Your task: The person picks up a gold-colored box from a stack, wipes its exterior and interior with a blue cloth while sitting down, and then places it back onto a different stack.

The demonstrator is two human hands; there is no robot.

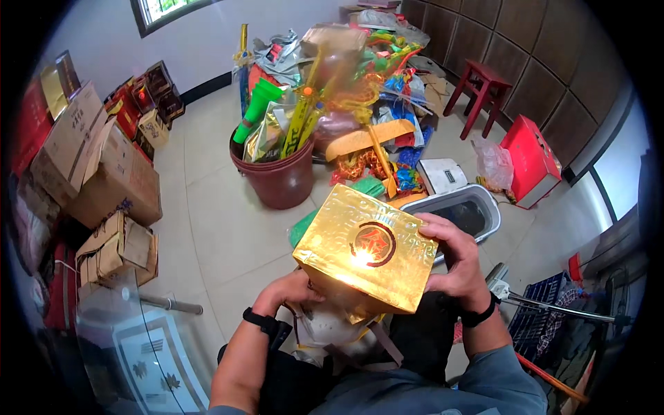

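A shiny gold box (332, 228) with a round red and dark emblem is tilted up in front of my lap. My right hand (456, 254) grips its right side, thumb at the lower edge and fingers at the upper corner. Below the box's left side is my left hand (293, 290); its fingertips are partly hidden, so what they hold is unclear. Beneath the box, a pale bag (324, 329) with straps lies between my knees.
A maroon bucket (277, 181) holds a green plastic horn (259, 106) and yellow toy swords. Behind it spreads a heap of colourful packaging. Cardboard boxes (124, 176) line the left. At right are a grey-rimmed tub (490, 207), a red box (529, 155) and a red stool (485, 78).
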